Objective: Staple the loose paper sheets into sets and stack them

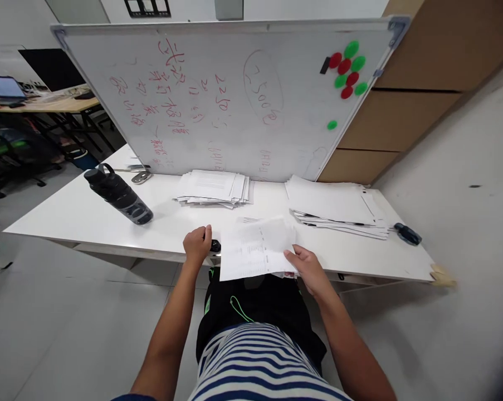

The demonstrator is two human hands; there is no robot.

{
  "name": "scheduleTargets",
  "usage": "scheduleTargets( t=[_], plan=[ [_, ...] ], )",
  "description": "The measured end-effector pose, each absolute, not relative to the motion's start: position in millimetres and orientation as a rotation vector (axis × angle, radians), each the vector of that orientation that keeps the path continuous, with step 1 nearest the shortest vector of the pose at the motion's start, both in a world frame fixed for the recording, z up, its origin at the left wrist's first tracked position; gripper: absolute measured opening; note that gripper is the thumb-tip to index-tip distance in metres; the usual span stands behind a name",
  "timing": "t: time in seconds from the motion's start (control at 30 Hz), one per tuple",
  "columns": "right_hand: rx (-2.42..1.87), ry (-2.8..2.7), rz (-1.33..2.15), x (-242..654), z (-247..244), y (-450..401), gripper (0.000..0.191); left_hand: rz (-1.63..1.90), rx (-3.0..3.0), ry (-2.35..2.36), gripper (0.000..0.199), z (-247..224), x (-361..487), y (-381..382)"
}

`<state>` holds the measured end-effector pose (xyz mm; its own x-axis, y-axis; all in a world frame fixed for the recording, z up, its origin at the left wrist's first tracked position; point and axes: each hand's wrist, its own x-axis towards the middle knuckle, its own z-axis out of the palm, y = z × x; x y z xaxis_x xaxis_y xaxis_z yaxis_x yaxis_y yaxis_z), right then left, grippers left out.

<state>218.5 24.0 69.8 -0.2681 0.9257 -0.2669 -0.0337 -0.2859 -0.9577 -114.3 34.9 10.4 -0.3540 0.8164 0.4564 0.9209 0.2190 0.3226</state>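
My right hand (309, 270) pinches the right edge of a printed paper sheet (251, 250), thumb on top. The sheet hangs over the desk's front edge, in front of my body, and seems to have more paper under it. My left hand (198, 245) is closed in a fist at the desk edge, left of the sheet. A small black object (215, 245) shows right beside that fist; its kind, and whether the fingers grip it, is unclear. Behind lies a stack of printed papers (211, 186). At the right is a pile of larger sheets (335, 203).
A dark water bottle (120, 195) stands on the white desk (167, 217) at left, near a grey metal-looking object (141, 177). A black stapler-like object (408, 234) lies at the right end. Behind, a whiteboard (193, 50) leans upright with red and green magnets (351, 49).
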Motion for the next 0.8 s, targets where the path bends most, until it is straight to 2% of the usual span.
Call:
scheduleTargets(
  t=[0.2,0.57,0.8],
  plan=[
    [-1.213,-1.127,1.393,229.7,58.9,16.9,0.036,-0.831,-1.516,-2.319,0.048,3.5,-110.3,37.6],
    [-1.229,-1.086,1.417,220.2,39.1,14.0,0.035,-0.89,-1.521,-2.411,0.047,8.5,-107.2,38.2],
    [-1.436,-1.224,1.138,229.3,33.7,36.2,0.046,-0.925,-1.528,-2.427,0.045,8.3,-107.2,39.3]
  ],
)
